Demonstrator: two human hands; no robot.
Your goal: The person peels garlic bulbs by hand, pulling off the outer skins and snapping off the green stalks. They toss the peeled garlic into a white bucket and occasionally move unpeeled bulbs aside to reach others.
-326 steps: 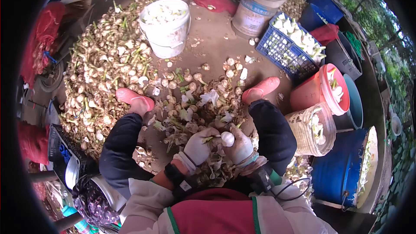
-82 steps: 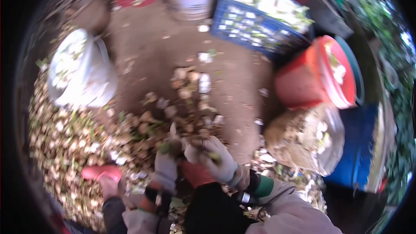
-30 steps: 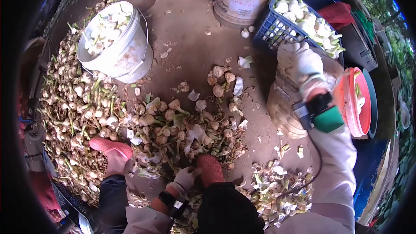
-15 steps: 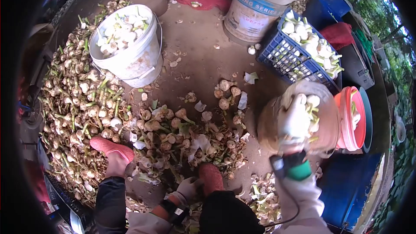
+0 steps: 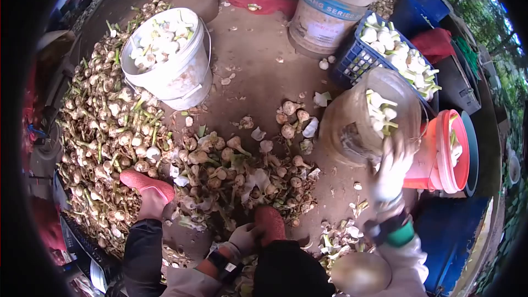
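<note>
My right hand (image 5: 391,173), in a pale glove and smeared by motion, is at the near rim of a cloudy brownish bucket (image 5: 344,124). Its fingers look stretched out, and nothing shows in them. Trimmed garlic bulbs (image 5: 380,111) with short green stems lie inside this bucket. Down by my red shoe (image 5: 269,224), my gloved left hand (image 5: 243,238) has its fingers curled; whatever they hold, if anything, is hidden. In front of the shoes spreads a heap of untrimmed garlic (image 5: 220,173) with loose skins.
A white bucket (image 5: 181,80) of cleaned bulbs stands beside the large garlic pile (image 5: 104,132) at left. Along the right are a blue crate (image 5: 357,60) of garlic, a red bucket (image 5: 432,159) and a blue container (image 5: 451,242). A large labelled bucket (image 5: 322,25) stands behind.
My right hand has drawn back from over the brownish bucket, and the pale bulbs by it are now inside. The bucket appears slightly farther off. My left hand stays by the shoe.
</note>
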